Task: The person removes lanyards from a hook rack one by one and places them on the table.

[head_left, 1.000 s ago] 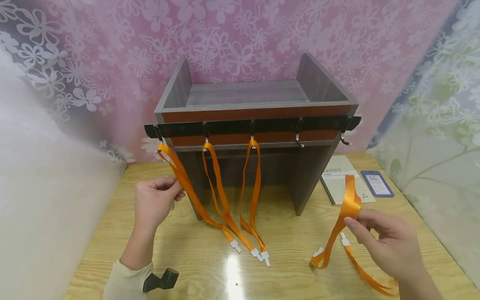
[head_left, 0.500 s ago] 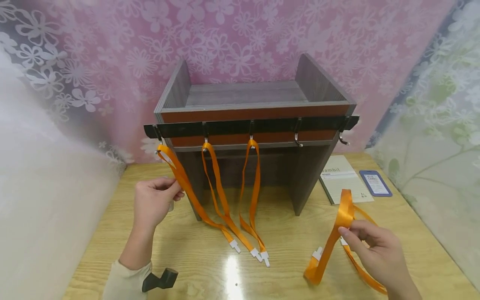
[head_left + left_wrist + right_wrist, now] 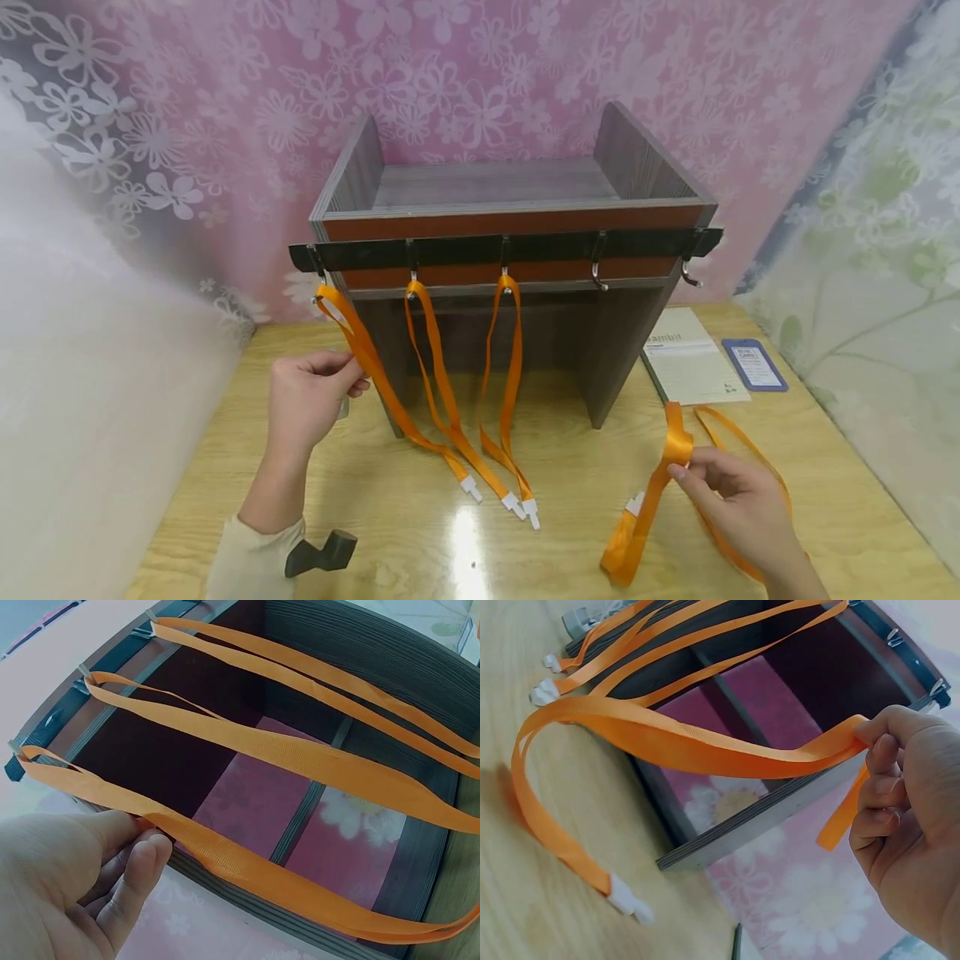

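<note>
Finding: the right hand (image 3: 738, 504) has shifted lower and nearer the person's body over the last second, taking an orange lanyard (image 3: 705, 754) with it. Its grip pinches that strap between thumb and finger; the lanyard is off the hook rail (image 3: 555, 248), over the front right of the desk (image 3: 555, 550). The left hand (image 3: 309, 398) is unmoved; its grip pinches the leftmost hung lanyard (image 3: 225, 855). Two further lanyards hang from the second hook (image 3: 412, 273) and third hook (image 3: 505, 271). Assessment: hanging appears incomplete, as the fourth hook (image 3: 596, 273) and fifth hook (image 3: 685, 271) are bare. Whether the strap (image 3: 742, 437) behind the right hand belongs to the pinched lanyard cannot be determined.
</note>
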`<act>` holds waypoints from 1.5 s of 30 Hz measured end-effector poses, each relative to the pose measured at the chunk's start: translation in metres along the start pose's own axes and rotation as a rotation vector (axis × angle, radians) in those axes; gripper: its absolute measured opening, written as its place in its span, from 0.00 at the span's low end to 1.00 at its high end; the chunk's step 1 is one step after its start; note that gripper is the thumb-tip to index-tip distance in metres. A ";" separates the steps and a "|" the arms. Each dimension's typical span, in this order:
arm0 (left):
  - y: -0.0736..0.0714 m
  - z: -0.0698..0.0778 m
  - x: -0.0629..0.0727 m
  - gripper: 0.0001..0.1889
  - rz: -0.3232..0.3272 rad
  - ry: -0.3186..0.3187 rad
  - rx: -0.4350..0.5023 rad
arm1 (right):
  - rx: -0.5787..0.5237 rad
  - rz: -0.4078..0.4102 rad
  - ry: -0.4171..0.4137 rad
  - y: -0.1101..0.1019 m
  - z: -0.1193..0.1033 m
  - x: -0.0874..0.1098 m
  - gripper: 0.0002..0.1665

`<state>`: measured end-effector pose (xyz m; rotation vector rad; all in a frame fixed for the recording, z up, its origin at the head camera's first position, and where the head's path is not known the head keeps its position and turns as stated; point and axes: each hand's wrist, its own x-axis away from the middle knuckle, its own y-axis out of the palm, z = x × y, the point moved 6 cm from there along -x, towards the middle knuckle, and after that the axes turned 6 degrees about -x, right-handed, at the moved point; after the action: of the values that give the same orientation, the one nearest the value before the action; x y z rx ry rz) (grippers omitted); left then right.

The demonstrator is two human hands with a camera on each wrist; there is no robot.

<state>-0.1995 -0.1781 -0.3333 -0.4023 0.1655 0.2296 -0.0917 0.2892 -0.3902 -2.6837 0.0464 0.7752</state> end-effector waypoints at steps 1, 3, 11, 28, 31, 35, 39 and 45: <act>0.000 0.000 0.000 0.10 -0.001 0.000 -0.002 | 0.014 -0.002 -0.003 0.001 0.002 0.000 0.20; 0.000 0.000 -0.001 0.10 0.002 -0.002 0.005 | 0.026 -0.012 0.002 0.002 0.007 0.000 0.20; 0.000 0.000 -0.001 0.10 -0.001 -0.020 0.033 | -0.005 -0.035 0.152 0.010 0.030 0.011 0.14; 0.000 0.001 0.000 0.11 -0.001 -0.016 0.041 | 0.030 -0.203 0.275 0.016 0.065 0.027 0.08; 0.000 0.001 -0.001 0.11 0.000 -0.012 0.037 | 0.045 -0.259 0.297 0.016 0.070 0.029 0.08; -0.002 0.002 -0.003 0.10 0.008 -0.002 0.042 | 0.054 -0.322 0.298 0.017 0.074 0.025 0.08; -0.004 0.004 -0.003 0.10 0.019 0.011 0.040 | 0.055 -0.337 0.317 0.019 0.081 0.025 0.07; -0.002 0.000 0.000 0.10 -0.015 -0.014 0.037 | 0.075 -0.414 0.464 0.021 0.095 0.040 0.09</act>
<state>-0.1994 -0.1796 -0.3324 -0.3655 0.1526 0.2139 -0.1088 0.3039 -0.4925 -2.6104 -0.3471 0.0229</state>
